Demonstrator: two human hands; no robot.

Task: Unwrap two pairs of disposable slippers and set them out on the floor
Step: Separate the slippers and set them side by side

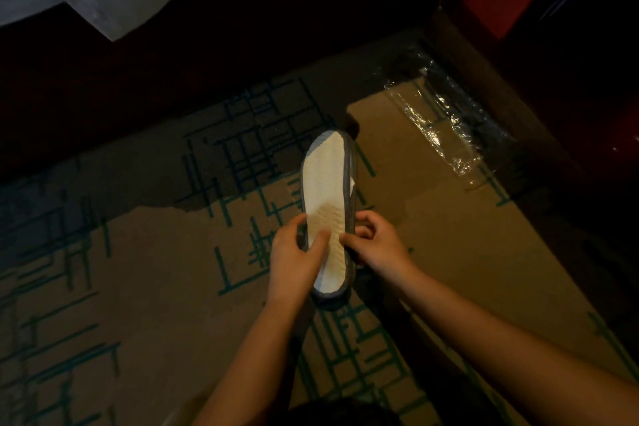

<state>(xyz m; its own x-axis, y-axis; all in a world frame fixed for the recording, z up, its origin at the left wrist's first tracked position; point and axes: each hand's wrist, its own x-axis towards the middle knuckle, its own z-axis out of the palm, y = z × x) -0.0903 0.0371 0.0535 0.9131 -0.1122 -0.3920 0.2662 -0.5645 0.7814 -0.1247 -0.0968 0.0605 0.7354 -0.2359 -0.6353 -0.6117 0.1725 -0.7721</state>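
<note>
— Where's the slipper (pixel 328 190)?

— Sole up, above the patterned carpet (pixel 121 287), gripped near its heel end by both hands. Left hand (pixel 294 252) clamps its left edge, thumb on the sole; right hand (pixel 377 245) pinches its right rim.

— And the wrapper?

— Clear plastic (pixel 439 124), lying on the floor well apart.

White, grey-edged slipper (pixel 328 190) held sole-up above the carpet, clear wrapper (pixel 446 124) beyond.
</note>
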